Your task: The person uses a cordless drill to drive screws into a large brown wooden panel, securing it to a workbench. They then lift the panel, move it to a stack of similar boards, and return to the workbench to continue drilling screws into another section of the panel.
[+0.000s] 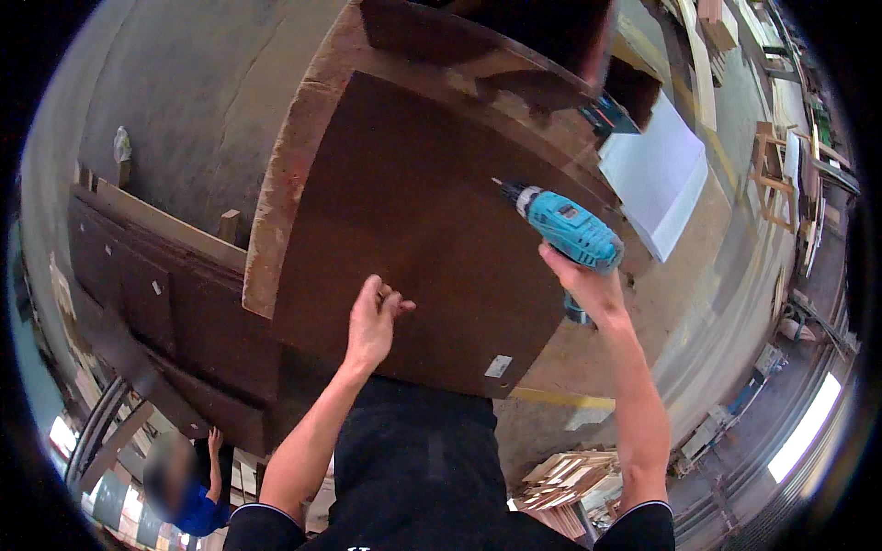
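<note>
My right hand (588, 286) is wrapped round the grip of a teal and black cordless drill (571, 228). The drill's bit points toward the far left, over a dark brown panel (441, 211). Above the near part of that panel is my left hand (372, 321), its fingers curled together; whatever they may hold is too small to make out. A small white label (498, 366) is stuck near the panel's close right corner. The panel lies on a worn wooden work table (276, 220).
At the far side stands a dark open box (478, 46), with a white sheet (657, 179) to its right. Stacked brown panels (211, 321) lie at the left, where a person in blue (204, 514) has a hand on them. Wood pieces (570, 477) are piled at the near right.
</note>
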Action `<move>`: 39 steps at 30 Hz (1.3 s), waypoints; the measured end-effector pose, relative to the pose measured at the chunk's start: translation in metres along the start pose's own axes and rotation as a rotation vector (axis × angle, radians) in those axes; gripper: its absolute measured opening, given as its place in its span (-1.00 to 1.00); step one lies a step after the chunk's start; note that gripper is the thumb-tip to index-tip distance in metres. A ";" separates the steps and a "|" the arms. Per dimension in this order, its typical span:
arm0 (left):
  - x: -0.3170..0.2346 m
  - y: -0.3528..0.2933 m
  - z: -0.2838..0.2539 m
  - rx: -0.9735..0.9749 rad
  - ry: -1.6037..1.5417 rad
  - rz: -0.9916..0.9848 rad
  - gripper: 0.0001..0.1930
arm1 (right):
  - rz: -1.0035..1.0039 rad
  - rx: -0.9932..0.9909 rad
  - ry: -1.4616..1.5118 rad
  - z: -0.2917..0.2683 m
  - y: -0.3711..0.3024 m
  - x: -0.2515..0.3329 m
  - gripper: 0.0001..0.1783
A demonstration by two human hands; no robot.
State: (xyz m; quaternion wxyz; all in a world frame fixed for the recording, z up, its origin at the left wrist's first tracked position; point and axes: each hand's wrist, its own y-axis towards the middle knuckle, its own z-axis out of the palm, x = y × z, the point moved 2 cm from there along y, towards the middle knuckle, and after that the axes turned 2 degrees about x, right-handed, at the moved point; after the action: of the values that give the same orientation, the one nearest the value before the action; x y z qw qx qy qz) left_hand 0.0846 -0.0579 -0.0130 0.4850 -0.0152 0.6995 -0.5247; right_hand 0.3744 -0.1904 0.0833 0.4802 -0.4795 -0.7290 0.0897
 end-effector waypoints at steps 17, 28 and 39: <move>-0.027 0.053 -0.099 -0.566 0.365 0.464 -0.86 | -0.019 0.121 0.004 0.075 0.117 0.140 -0.73; -0.012 0.041 -0.083 -0.555 0.343 0.440 -0.86 | 0.053 0.126 -0.109 0.061 0.101 0.136 -0.86; -0.012 0.041 -0.064 -0.357 0.455 0.620 -0.88 | -0.013 0.185 -0.143 0.058 0.105 0.136 -0.78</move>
State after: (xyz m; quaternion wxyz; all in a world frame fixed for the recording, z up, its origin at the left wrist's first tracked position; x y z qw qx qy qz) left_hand 0.0662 0.0133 -0.0364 0.4429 0.2283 0.8401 -0.2145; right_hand 0.3824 -0.0092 0.0744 0.4695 -0.4207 -0.7533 0.1874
